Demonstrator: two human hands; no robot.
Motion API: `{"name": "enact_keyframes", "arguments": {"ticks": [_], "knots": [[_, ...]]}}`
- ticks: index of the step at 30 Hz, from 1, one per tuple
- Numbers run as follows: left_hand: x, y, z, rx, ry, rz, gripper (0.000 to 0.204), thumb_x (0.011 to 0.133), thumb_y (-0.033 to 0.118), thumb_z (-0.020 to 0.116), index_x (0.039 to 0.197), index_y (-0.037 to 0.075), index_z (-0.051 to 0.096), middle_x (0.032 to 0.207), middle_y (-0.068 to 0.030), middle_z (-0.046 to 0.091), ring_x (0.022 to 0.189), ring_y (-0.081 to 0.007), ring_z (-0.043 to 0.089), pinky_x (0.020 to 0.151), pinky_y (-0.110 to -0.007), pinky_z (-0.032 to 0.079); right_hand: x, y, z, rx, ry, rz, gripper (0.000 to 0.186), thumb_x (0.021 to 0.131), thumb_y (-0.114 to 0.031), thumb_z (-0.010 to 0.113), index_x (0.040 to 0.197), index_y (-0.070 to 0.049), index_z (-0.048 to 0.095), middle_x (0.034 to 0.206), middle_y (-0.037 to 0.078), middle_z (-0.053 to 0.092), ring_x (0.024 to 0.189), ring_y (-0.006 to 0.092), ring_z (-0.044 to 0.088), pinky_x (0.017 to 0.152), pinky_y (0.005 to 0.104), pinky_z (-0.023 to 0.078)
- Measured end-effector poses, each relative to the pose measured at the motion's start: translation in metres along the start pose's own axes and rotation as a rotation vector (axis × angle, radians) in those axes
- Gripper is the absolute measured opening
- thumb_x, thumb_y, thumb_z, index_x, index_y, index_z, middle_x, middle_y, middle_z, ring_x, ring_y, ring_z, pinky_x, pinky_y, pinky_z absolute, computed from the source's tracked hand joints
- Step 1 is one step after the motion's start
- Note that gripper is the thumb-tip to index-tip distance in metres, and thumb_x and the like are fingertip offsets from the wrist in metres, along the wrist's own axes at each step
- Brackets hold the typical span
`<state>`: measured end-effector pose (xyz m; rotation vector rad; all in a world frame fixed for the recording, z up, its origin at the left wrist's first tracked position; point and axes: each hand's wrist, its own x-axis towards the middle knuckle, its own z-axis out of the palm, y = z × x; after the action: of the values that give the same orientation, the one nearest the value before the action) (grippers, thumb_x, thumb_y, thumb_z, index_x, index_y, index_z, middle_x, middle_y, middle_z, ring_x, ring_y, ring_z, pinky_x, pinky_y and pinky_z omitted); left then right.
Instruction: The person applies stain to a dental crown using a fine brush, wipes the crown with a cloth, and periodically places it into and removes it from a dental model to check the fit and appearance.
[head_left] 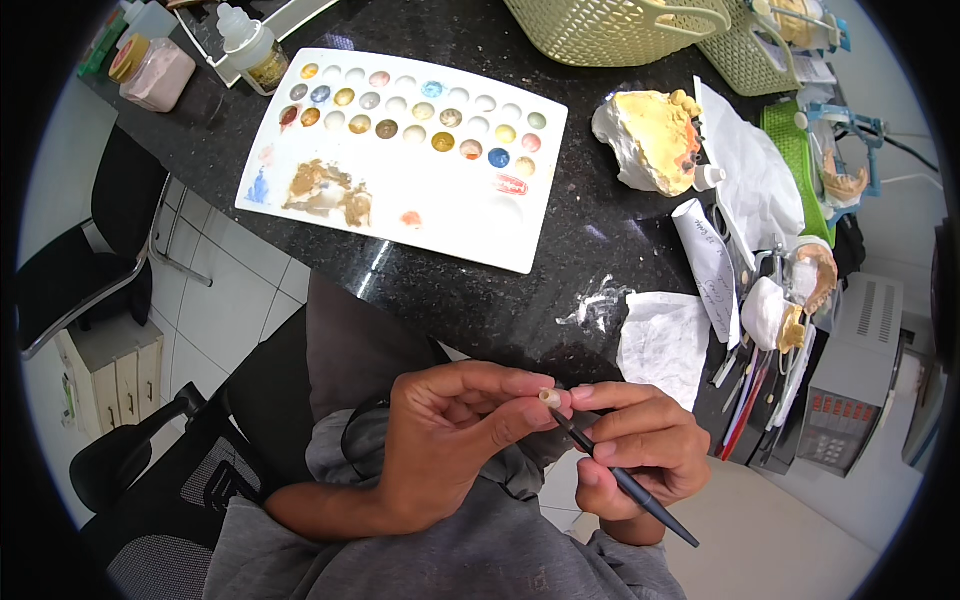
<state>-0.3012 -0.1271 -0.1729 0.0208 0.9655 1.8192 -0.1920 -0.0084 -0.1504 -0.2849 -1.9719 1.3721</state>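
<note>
Between the thumb and index finger of my left hand (440, 440) is a small ivory-coloured dental crown (550, 398). My right hand (645, 450) grips a slim dark-handled brush (640, 494), its back end pointing down and to the right. The front end of the brush reaches the crown, though the fingers partly hide the tip. A fingertip of my right hand also comes up against the crown. Both hands are close together over my lap, just in front of the dark counter. Beyond them lies a white palette (450, 215) with several wells of coloured paste and brown smears.
On the dark speckled counter (430, 290) lie a crumpled white tissue (665, 345) and a yellow-and-white plaster dental model (650, 140). Woven baskets (610, 35) stand at the back. Articulated models (780, 305), brushes and a grey machine (850, 370) are at the right; bottles (250, 50) at the left.
</note>
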Motion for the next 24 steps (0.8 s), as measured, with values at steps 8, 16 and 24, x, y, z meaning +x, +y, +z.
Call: {"name": "enact_keyframes", "arguments": {"ticks": [8, 16, 24], "knots": [[-0.002, -0.004, 0.002, -0.004, 0.014, 0.065, 0.014, 0.085, -0.005, 0.064, 0.098, -0.005, 0.063, 0.091, -0.0176, 0.069, 0.086, -0.0227, 0.069, 0.079, -0.034, 0.059, -0.015, -0.025, -0.016, 0.038, 0.210, 0.064, 0.013, 0.075, 0.000, 0.075, 0.085, 0.001, 0.067, 0.094, 0.017, 0.057, 0.082, 0.0311, 0.067, 0.070, 0.0336, 0.059], [-0.008, -0.010, 0.016, -0.047, -0.196, 0.162, 0.017, 0.086, -0.007, 0.061, 0.103, -0.007, 0.061, 0.092, -0.0193, 0.068, 0.088, -0.0225, 0.069, 0.083, -0.036, 0.058, -0.009, -0.071, -0.074, -0.721, 0.026, 0.286, 0.035, 0.075, 0.005, 0.070, 0.109, 0.000, 0.062, 0.083, 0.014, 0.064, 0.073, 0.0220, 0.062, 0.065, 0.0316, 0.050], [-0.022, -0.007, 0.032, -0.042, -0.294, 0.166, 0.014, 0.088, -0.002, 0.062, 0.102, -0.002, 0.059, 0.092, -0.0176, 0.068, 0.087, -0.0242, 0.069, 0.081, -0.038, 0.058, 0.004, -0.063, -0.076, -1.081, -0.165, 0.016, 0.037, 0.074, -0.001, 0.073, 0.110, -0.002, 0.062, 0.087, 0.011, 0.065, 0.071, 0.0253, 0.063, 0.062, 0.0323, 0.049]]}}
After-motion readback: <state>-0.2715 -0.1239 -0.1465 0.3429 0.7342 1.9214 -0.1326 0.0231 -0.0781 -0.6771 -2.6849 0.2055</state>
